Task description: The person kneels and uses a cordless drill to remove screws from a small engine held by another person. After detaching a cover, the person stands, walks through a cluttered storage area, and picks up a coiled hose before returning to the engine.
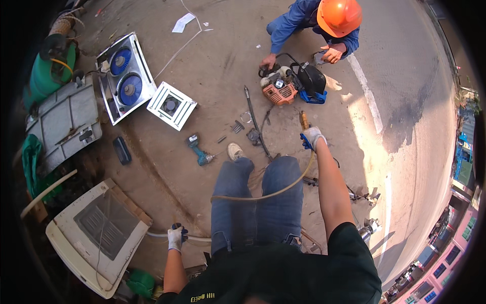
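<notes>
My right hand (313,138), in a white and blue glove, is closed round a slim amber-coloured nozzle-like tool (304,120). A yellowish hose (276,193) runs from near this hand in a loop across my thighs. Ahead of the tool lies a small orange engine (279,91) with a black and blue part beside it. My left hand (176,238), gloved alike, is low at the left with fingers curled; a thin brownish thing pokes out above it, too small to name. A pale hose (200,239) passes beside that hand.
A co-worker in an orange hard hat (340,17) crouches with a hand on the engine. A teal cordless drill (199,150), a black shaft (257,121) and small parts lie on the ground. Fan units (124,76), a grey panel (68,119) and a cream casing (66,223) stand left.
</notes>
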`<state>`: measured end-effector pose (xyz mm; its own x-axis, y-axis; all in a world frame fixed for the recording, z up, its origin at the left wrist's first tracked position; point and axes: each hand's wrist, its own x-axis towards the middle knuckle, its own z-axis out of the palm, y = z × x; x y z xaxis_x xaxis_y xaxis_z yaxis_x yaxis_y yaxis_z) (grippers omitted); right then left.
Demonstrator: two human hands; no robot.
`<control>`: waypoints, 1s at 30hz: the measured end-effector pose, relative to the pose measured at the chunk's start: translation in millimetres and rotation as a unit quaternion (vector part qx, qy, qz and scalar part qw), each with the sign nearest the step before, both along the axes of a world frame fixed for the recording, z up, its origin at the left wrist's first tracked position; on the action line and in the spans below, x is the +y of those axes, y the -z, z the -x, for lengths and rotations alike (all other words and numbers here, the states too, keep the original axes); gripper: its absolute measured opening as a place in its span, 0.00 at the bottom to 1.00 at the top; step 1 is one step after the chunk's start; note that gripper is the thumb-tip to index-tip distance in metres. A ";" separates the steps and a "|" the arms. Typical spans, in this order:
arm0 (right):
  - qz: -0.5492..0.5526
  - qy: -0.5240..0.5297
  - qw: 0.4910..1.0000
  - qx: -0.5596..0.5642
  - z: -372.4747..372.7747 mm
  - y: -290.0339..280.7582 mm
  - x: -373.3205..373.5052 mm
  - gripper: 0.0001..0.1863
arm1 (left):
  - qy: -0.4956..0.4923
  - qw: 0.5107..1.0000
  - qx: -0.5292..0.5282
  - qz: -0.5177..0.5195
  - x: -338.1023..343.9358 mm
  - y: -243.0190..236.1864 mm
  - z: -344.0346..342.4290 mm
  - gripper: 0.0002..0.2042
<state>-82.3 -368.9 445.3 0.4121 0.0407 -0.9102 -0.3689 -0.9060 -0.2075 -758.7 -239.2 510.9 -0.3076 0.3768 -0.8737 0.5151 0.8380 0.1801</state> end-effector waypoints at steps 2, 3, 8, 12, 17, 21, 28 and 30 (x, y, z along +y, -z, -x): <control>0.001 -0.053 0.999 0.008 -40.0 58.5 34.3 0.07 | -0.031 0.999 0.017 0.014 -17.0 -12.4 -2.6 0.13; -0.005 -0.085 0.996 0.000 -59.2 86.3 49.5 0.08 | -0.040 0.998 0.043 0.027 -26.2 -17.6 -7.3 0.14; 0.011 -0.030 0.999 0.002 -160.0 223.3 88.7 0.10 | -0.075 0.992 0.082 -0.067 -107.6 -31.0 -46.9 0.11; 0.046 -0.152 0.987 0.006 -183.0 249.6 138.2 0.10 | -0.070 0.989 0.122 0.052 -138.9 -57.4 -160.5 0.13; 0.077 -0.235 0.969 -0.014 -196.6 283.6 148.4 0.10 | -0.185 0.968 0.153 0.073 -186.8 -66.6 -216.0 0.15; 0.087 -0.284 0.954 -0.034 -207.8 294.8 158.1 0.12 | -0.275 0.949 0.142 0.068 -215.2 -70.7 -244.2 0.15; 0.090 -0.341 0.934 -0.046 -202.7 295.6 172.0 0.10 | -0.302 0.943 0.118 0.073 -285.2 -51.2 -246.1 0.15; 0.077 -0.363 0.927 -0.055 -203.1 296.8 174.2 0.10 | -0.307 0.943 0.100 0.086 -293.1 -48.8 -241.9 0.17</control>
